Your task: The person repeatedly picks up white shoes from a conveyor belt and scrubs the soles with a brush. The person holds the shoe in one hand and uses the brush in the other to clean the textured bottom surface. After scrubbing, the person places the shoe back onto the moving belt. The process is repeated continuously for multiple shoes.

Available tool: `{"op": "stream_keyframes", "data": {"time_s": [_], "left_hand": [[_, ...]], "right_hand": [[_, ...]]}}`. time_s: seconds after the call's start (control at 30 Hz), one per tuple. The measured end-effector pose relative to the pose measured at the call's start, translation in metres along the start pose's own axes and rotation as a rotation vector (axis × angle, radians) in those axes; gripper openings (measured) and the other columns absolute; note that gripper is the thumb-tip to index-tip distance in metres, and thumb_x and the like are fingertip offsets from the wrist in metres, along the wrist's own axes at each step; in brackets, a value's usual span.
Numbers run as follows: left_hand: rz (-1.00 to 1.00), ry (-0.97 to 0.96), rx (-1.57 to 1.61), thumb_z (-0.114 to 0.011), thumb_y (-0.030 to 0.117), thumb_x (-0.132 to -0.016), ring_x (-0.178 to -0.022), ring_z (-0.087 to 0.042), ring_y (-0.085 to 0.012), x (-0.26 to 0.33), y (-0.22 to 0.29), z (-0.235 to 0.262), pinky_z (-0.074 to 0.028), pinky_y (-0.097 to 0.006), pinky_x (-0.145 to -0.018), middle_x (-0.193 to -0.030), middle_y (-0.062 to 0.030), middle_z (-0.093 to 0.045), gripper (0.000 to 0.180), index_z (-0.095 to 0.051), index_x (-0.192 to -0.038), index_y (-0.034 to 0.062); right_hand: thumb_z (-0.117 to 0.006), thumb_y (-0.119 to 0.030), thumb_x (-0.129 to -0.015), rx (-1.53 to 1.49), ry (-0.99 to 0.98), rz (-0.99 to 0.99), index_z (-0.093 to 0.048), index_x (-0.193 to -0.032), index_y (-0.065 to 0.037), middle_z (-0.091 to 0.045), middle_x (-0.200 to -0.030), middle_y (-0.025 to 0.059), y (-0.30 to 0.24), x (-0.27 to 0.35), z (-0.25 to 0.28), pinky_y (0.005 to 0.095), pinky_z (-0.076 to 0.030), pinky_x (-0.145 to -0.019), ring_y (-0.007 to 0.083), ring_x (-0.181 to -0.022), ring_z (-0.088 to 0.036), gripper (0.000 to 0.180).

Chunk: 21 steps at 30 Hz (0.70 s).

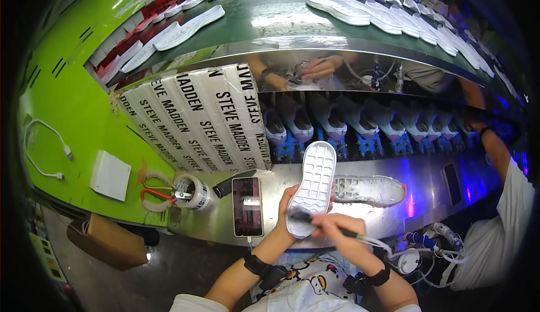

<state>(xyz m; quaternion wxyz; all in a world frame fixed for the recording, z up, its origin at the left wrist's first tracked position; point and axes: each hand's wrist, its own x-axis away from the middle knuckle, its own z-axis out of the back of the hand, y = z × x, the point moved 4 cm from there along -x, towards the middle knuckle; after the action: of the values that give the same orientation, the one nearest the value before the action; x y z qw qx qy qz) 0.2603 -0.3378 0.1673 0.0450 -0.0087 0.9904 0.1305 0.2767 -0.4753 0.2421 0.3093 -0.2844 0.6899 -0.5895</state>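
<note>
two bare hands work at the front edge of a metal bench (427, 171). l hand (288, 204) grips a white shoe sole (315, 185) from its left side, fingers curled round the edge, holding it tilted up w/ the ribbed grid inside facing the camera, heel end low near the body, toe end up toward the conveyor. r hand (337, 230) has fingers pinched tight on a dark brush-like tool (306, 217), its tip touching the lower end of the sole; a thin white tube (388, 250) trails from the tool off to the right, toward a bundle of tubing below the bench edge. both wrists wear black straps.

just right of the sole, a second pale shoe part (368, 189) lies flat on the bench, apart from the hands. left of the l hand a phone (247, 206) lies screen up w/ a cable plugged in. further left: a tape roll (194, 191) beside red-handled scissors (154, 194), and a white cable (42, 149) on the green surface (73, 104). a cardboard sheet covered in printed tape (197, 118) leans behind the phone. behind the bench, a row of shoes on blue holders (337, 123); above, white soles (382, 14) lie on a dark green belt. another person's arm (495, 149) shows at right.
</note>
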Motion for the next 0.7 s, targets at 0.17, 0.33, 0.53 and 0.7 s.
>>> {"op": "stream_keyframes", "data": {"time_s": [0.17,0.33,0.53,0.7], "left_hand": [[0.148,0.074,-0.056,-0.041,0.038,-0.084,-0.114,-0.055,-0.0384,-0.002,0.008,-0.004,-0.046,-0.046,-0.097,-0.13,-0.0296,-0.048,0.07,-0.036,-0.137,-0.008],[0.424,0.067,-0.318,-0.044,0.035,-0.08,-0.114,-0.055,-0.038,-0.002,0.008,-0.01,-0.046,-0.042,-0.098,-0.127,-0.0307,-0.051,0.07,-0.04,-0.133,-0.0115],[0.582,0.286,-0.336,-0.052,0.023,-0.086,-0.091,-0.067,-0.0238,-0.011,-0.005,-0.021,-0.053,-0.031,-0.083,-0.106,-0.0191,-0.066,0.043,-0.058,-0.115,-0.0076],[0.683,0.372,-0.552,-0.061,0.021,-0.083,-0.09,-0.066,-0.0173,-0.011,-0.007,-0.03,-0.051,-0.026,-0.081,-0.108,-0.0124,-0.066,0.041,-0.061,-0.116,-0.0026]], "right_hand": [[-0.054,-0.008,-0.093,-0.084,-0.193,-0.155,-0.068,-0.093,0.005,-0.07,-0.088,0.01,-0.007,0.003,0.017,0.0246,-0.054,-0.064,0.0133,-0.07,-0.066,0.02],[-0.06,-0.006,-0.087,0.335,-0.347,0.13,-0.068,-0.091,0.003,-0.068,-0.087,0.0122,-0.025,0.009,0.018,0.0263,-0.051,-0.065,0.015,-0.072,-0.065,0.012],[-0.058,-0.006,-0.086,0.522,-0.408,0.446,-0.069,-0.088,0.003,-0.069,-0.088,0.0143,-0.044,0.016,0.009,0.0281,-0.055,-0.064,0.0182,-0.071,-0.069,0.014],[-0.063,-0.006,-0.083,0.451,-0.285,0.431,-0.069,-0.087,0.001,-0.069,-0.09,0.0132,-0.062,0.018,0.02,0.0308,-0.054,-0.071,0.0229,-0.079,-0.068,0.01]]}}
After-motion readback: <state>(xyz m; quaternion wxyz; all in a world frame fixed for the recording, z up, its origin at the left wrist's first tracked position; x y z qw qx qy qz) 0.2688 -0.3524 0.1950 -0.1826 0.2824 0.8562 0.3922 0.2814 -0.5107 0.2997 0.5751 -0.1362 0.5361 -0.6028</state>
